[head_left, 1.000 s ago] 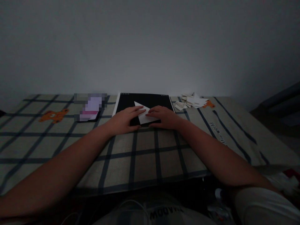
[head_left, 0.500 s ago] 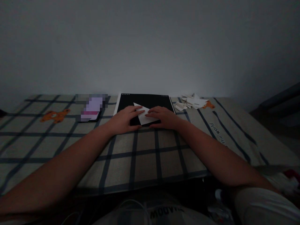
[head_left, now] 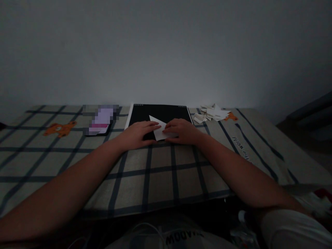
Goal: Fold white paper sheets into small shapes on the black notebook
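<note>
A piece of white folded paper [head_left: 159, 133] with a pointed top corner lies on a black sheet-like pad [head_left: 161, 111] with rows of small holes or marks at its far corners. My left hand [head_left: 137, 135] rests at the paper's left side, fingers stretched over its edge and thumb apart below. From the right, my right hand [head_left: 183, 131] lies over the paper's other end, its fingers extended flat and its thumb near the lower edge. That hand hides the right part of the paper.
A phone [head_left: 101, 119], partly pixelated, lies left of the pad. Several white paper pieces [head_left: 214, 112] are heaped to the right. The checked tablecloth [head_left: 160, 176] carries orange bear prints. A grey wall [head_left: 166, 52] rises behind the table. A clear bottle [head_left: 242, 226] is below the front edge.
Both hands and the paper sit slightly lower in view. My right hand covers a little more of the paper's right side. The pad, phone and heap stay in place.
</note>
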`<state>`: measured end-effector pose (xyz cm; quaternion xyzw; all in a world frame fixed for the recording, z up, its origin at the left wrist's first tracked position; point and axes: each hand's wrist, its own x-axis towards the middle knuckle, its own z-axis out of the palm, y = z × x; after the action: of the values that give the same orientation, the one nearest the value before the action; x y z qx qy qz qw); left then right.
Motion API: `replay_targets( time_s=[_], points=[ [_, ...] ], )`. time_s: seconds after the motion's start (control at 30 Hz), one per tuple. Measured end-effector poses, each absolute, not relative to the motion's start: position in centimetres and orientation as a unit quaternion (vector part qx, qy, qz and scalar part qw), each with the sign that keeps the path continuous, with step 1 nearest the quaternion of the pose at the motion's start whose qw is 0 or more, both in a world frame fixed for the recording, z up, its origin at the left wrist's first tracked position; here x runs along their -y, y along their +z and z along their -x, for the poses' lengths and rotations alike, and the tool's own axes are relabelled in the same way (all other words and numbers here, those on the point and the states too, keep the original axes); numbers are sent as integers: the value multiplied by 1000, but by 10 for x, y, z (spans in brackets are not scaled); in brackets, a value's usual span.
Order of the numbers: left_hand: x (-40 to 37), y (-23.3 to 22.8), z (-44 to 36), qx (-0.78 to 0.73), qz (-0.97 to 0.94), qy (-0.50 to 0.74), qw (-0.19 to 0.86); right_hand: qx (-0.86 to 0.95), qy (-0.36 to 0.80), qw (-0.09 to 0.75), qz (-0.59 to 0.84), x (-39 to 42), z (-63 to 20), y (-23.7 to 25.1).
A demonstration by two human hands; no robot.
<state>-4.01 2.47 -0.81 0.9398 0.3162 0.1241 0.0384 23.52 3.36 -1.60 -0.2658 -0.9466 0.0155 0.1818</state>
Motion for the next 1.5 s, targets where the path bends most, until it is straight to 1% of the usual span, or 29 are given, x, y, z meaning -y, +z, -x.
replay_targets(
  time_s=[0.17, 0.3, 0.37, 0.5, 0.6, 0.7, 0.83, 1.0, 1.07, 1.17, 1.23, 1.27, 1.33, 1.5],
  points=[
    [-23, -7, 39, -312, -940, 133, 37, 945, 11, 169, 279, -29, -232, -10],
    [-23, -8, 39, -308, -939, 150, 41, 930, 29, 169, 325, -32, -231, -11],
    [-23, -8, 39, -302, -936, 174, 36, 913, 54, 196, 354, -35, -231, -14],
    [-22, -6, 39, -276, -933, 229, 8, 867, 135, 276, 391, -41, -231, -19],
    [-22, -3, 39, -262, -933, 246, -1, 834, 186, 318, 411, -43, -231, -19],
    [-22, -3, 39, -257, -938, 232, 3, 809, 217, 336, 432, -42, -231, -17],
    [-23, -5, 40, -271, -940, 206, 12, 792, 248, 334, 447, -41, -231, -14],
    [-21, -3, 40, -306, -937, 165, 26, 752, 245, 376, 483, -45, -234, -15],
    [-20, 0, 39, -305, -937, 168, 28, 724, 275, 390, 498, -47, -236, -18],
    [-19, 3, 38, -300, -936, 181, 26, 678, 368, 405, 491, -50, -237, -24],
    [-19, 2, 38, -296, -938, 179, 25, 663, 424, 393, 477, -52, -237, -28],
    [-20, 1, 38, -295, -940, 172, 25, 664, 433, 383, 474, -53, -237, -28],
    [-20, -3, 38, -300, -943, 141, 28, 688, 403, 371, 476, -54, -238, -28],
    [-20, -8, 39, -338, -937, 63, 54, 745, 231, 341, 525, -59, -246, -26]
  ],
)
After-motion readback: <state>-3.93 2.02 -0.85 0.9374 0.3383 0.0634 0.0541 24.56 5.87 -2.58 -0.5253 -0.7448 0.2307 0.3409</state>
